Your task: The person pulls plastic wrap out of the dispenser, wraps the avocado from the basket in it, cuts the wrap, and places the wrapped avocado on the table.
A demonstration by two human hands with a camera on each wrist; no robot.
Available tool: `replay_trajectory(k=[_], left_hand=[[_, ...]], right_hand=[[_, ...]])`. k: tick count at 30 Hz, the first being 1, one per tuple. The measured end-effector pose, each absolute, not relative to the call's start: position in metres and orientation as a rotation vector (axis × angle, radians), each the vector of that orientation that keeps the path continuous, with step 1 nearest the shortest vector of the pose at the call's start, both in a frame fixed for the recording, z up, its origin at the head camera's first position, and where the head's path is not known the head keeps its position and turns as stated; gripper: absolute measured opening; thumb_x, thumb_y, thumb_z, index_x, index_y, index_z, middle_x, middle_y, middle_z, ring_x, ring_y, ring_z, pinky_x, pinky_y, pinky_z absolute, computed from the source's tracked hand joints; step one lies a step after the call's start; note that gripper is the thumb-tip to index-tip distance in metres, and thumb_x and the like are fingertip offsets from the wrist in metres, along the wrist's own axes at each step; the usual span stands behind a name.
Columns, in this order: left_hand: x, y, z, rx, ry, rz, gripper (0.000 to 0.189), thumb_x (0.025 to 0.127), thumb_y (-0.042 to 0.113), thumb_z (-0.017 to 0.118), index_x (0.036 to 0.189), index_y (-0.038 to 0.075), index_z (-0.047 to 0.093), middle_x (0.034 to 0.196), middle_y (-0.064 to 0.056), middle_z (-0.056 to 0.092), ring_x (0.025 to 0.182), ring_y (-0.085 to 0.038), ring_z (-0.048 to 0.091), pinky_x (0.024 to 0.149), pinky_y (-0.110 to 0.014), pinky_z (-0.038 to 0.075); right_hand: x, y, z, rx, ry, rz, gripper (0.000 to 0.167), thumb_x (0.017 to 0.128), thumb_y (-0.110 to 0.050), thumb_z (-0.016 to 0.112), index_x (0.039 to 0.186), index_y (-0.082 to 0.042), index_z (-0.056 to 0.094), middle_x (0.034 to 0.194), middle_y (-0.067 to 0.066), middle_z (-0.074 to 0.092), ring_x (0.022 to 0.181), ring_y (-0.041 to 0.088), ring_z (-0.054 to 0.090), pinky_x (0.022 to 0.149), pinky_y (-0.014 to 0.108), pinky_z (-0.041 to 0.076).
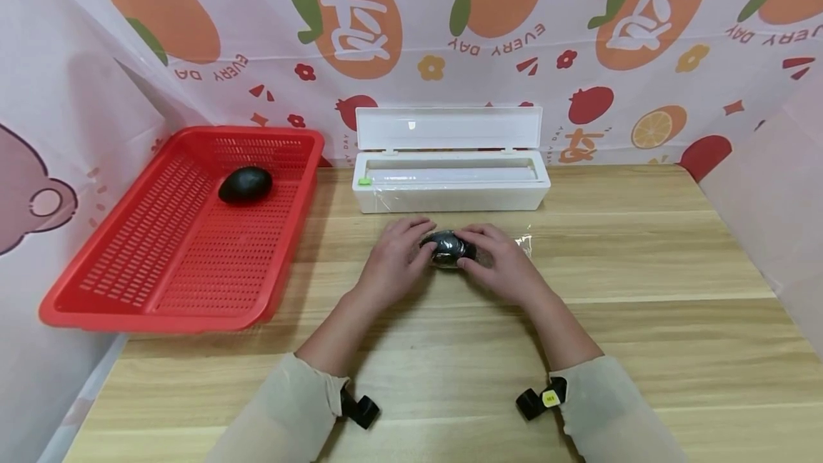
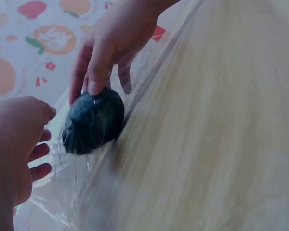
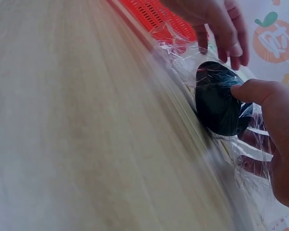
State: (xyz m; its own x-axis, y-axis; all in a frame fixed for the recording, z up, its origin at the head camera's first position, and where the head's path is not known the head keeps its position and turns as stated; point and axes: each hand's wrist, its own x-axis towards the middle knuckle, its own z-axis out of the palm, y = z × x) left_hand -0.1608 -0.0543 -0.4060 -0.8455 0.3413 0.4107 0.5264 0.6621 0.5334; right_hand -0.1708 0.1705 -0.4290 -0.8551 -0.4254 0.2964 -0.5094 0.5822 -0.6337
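A dark, egg-shaped avocado [image 1: 445, 249] wrapped in clear cling film lies on the table between the two hands. My right hand [image 1: 506, 263] grips its right end; in the right wrist view the thumb [image 3: 255, 90] presses its side and the other fingers are behind it, partly hidden by film. On the other side, my left hand [image 1: 393, 261] has its fingers loosely bent close to the avocado's left end. The left wrist view shows a gap between that hand [image 2: 14, 149] and the fruit. Loose film [image 3: 180, 55] spreads out past both ends of the avocado.
At the back stands a white cling film box [image 1: 450, 198] with its lid [image 1: 448, 128] raised and a green slider at its left. A red plastic basket [image 1: 289, 234] on the left holds another dark avocado [image 1: 246, 185]. A fruit-print cloth [image 1: 411, 84] hangs behind the table.
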Motion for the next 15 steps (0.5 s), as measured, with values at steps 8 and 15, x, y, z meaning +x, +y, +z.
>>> replay_trajectory(k=[8, 15], left_hand=[[-0.160, -0.048, -0.415, -0.723, -2.703, -0.938, 0.043, 0.091, 0.023, 0.072, 0.129, 0.005, 0.062, 0.129, -0.008, 0.060, 0.122, -0.027, 0.053, 0.105, -0.042, 0.044], [-0.162, -0.048, -0.417, -0.670, -2.742, -1.027, 0.044, 0.092, 0.026, 0.071, 0.131, 0.008, 0.061, 0.131, -0.006, 0.059, 0.125, -0.026, 0.052, 0.107, -0.044, 0.043]], right_hand=[[-0.171, 0.172, -0.429, 0.761, -2.700, 1.223, 0.048, 0.092, -0.026, 0.070, 0.137, -0.016, 0.059, 0.134, 0.004, 0.058, 0.126, 0.026, 0.055, 0.106, 0.049, 0.043], [-0.171, 0.175, -0.422, 0.410, -2.504, 1.514, 0.037, 0.092, -0.010, 0.061, 0.129, -0.013, 0.063, 0.124, 0.003, 0.062, 0.110, 0.021, 0.060, 0.093, 0.038, 0.053]])
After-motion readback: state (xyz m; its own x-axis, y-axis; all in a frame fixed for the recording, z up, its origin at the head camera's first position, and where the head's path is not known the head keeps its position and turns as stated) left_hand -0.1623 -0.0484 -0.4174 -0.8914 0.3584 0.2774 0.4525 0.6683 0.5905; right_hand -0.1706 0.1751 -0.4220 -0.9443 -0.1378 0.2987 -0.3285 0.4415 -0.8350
